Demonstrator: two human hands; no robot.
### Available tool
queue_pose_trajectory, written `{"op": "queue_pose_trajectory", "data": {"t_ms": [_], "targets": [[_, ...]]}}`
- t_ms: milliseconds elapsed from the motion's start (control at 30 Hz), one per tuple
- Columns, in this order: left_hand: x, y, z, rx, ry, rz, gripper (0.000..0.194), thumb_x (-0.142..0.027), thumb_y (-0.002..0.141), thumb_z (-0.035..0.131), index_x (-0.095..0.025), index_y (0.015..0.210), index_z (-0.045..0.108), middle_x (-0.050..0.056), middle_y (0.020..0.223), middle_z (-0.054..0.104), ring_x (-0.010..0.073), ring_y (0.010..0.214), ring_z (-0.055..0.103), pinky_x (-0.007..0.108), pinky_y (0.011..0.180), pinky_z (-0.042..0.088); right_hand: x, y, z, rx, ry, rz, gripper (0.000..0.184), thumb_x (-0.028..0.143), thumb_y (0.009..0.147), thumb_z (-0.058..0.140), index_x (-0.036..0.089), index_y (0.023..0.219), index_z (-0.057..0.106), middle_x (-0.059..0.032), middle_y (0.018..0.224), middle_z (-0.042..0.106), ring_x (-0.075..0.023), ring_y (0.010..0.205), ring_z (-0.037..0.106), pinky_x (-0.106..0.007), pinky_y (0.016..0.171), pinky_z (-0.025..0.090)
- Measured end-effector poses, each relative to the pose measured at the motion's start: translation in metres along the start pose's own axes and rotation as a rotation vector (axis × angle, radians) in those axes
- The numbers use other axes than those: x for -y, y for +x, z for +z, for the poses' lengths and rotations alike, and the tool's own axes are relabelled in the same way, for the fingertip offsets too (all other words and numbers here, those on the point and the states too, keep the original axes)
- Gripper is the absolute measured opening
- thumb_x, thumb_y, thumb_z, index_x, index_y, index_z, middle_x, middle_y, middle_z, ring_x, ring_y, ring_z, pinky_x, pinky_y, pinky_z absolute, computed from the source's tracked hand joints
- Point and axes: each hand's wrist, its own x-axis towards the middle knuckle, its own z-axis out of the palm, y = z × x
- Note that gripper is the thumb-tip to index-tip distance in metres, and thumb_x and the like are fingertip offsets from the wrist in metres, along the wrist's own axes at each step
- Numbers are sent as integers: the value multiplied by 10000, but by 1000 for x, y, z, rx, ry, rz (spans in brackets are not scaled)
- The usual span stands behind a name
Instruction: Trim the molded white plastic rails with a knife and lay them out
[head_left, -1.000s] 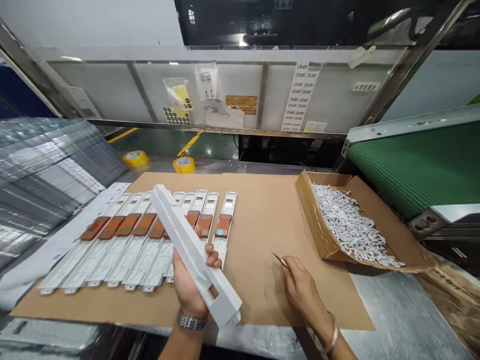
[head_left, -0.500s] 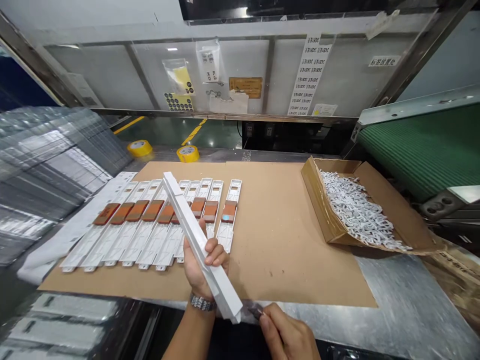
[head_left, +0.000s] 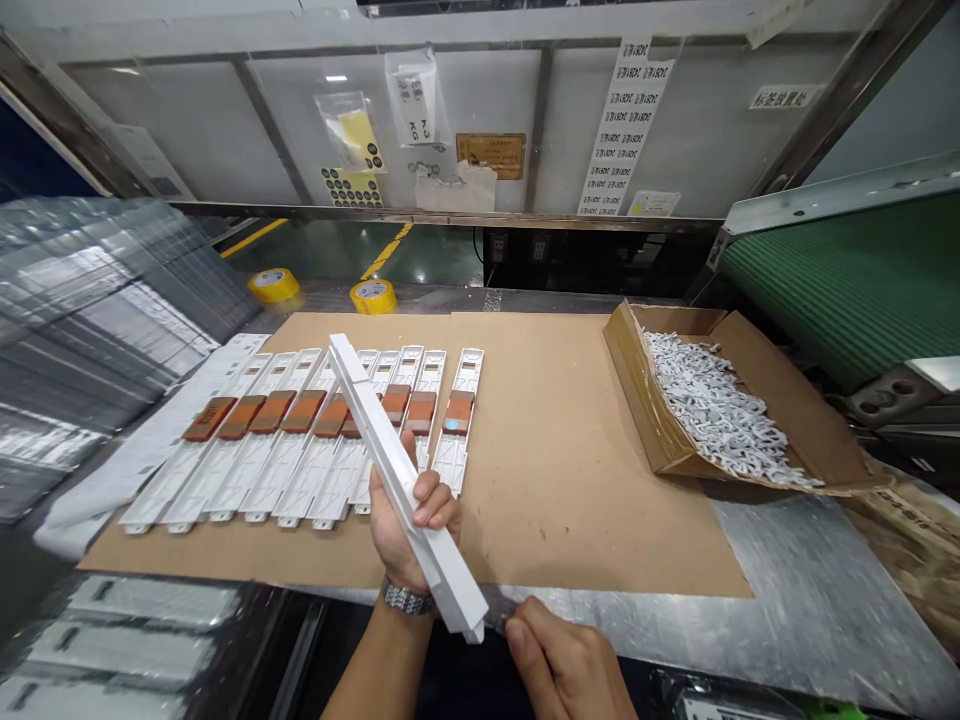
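Observation:
A long white plastic channel piece point(head_left: 401, 480) slants across the middle of the view, its lower end toward me. My left hand point(head_left: 412, 525) is closed around it below its middle, fingers over the top. My right hand point(head_left: 566, 655) is closed in a pinch beside the lower end. From its fingertips a small, dark, thin blade-like tool point(head_left: 501, 612) reaches to that end; it is blurred, and I cannot tell whether it touches. Left of my hands lies a row of similar white channel pieces point(head_left: 255, 480), each with a red-brown block point(head_left: 305, 411) across it.
Brown cardboard point(head_left: 555, 420) covers the bench. On the right, an open cardboard box point(head_left: 637, 425) holds many small white parts point(head_left: 720, 410), near a green conveyor point(head_left: 847, 270). Two yellow tape rolls point(head_left: 373, 296) stand at the back. Wrapped grey stacks point(head_left: 90, 330) rise at left.
The view has tilted slightly down. The blade-like tool and my right hand have shifted a little left, close to the channel piece's lower end. My left hand keeps its hold.

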Motion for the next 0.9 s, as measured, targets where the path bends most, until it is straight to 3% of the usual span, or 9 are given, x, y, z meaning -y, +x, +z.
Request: {"op": "queue_pose_trajectory", "data": {"t_ms": [233,900], "targets": [[2,0,3,-13,3,-4,417,-436,922,281,-278,1237,505,-26,600,569,50,465,547,134,458,436,-1,-1,0,54,13,26,364,391,971,278,223,667,386,57,525,462,-91,441,457,-223,458,263],[6,-1,0,-21,20,0,405,-424,922,296,-260,1209,530,-37,578,529,44,439,514,126,432,417,1,-1,-2,151,147,105,374,431,959,247,223,654,302,62,519,317,-89,435,340,-233,460,215]]}}
